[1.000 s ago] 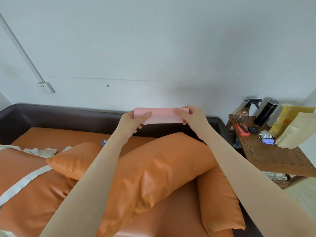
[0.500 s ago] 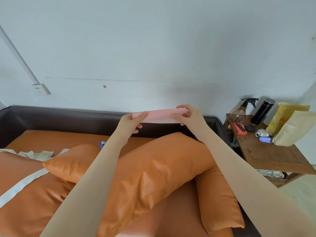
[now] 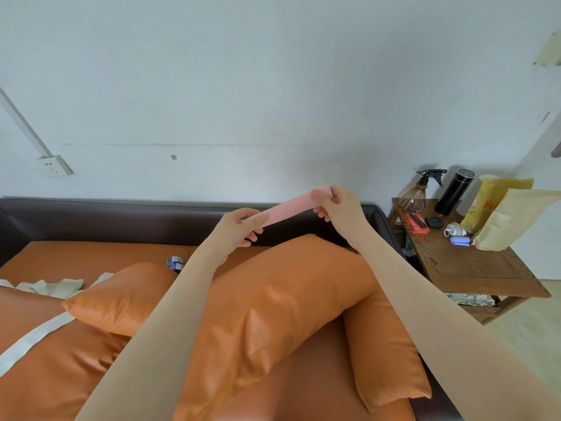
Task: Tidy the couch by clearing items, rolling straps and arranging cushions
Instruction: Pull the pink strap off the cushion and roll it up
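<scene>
A pink strap (image 3: 287,207) is stretched flat between my hands, above the couch's dark brown back (image 3: 121,217). My left hand (image 3: 239,224) pinches its lower left end and my right hand (image 3: 337,208) pinches its upper right end. Below them lie three orange cushions: a large one (image 3: 273,305) in the middle, a smaller one (image 3: 121,296) at the left and one (image 3: 382,350) at the right. A white strap (image 3: 33,338) runs across the orange seat at the left, with a crumpled part (image 3: 48,287) behind it. A small blue roll (image 3: 175,262) lies by the backrest.
A wooden side table (image 3: 473,268) stands right of the couch with a spray bottle (image 3: 419,189), a black flask (image 3: 453,191), paper bags (image 3: 513,217), a red box (image 3: 417,223) and small items. A wall socket (image 3: 54,165) is at the left.
The pink strap has turned from face-on to nearly edge-on and now slants, my right hand higher and my left hand lower. The view has shifted a little.
</scene>
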